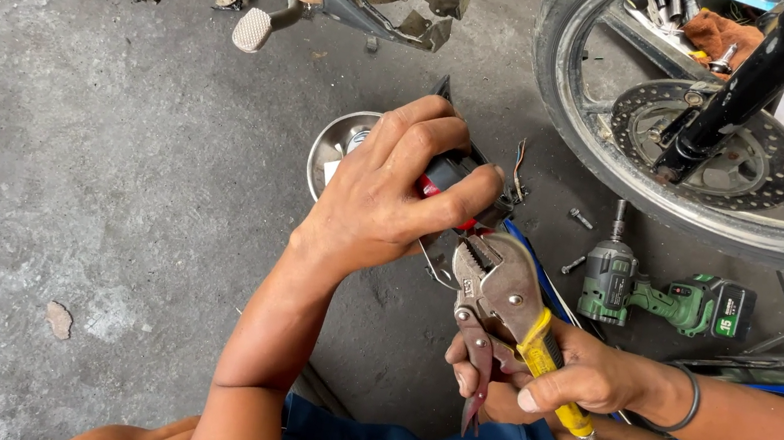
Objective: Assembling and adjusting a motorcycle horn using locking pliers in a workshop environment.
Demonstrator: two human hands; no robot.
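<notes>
Your left hand (pixel 385 194) is clamped around a small red and black part (pixel 445 179) above the concrete floor (pixel 67 157). Your right hand (pixel 558 378) squeezes yellow-handled locking pliers (pixel 503 295), their jaws at the part's edge.

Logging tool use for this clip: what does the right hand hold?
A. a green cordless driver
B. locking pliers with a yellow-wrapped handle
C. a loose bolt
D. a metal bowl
B: the right hand grips the pliers, whose jaws reach the red-and-black part under the left hand; the driver lies on the floor.
</notes>
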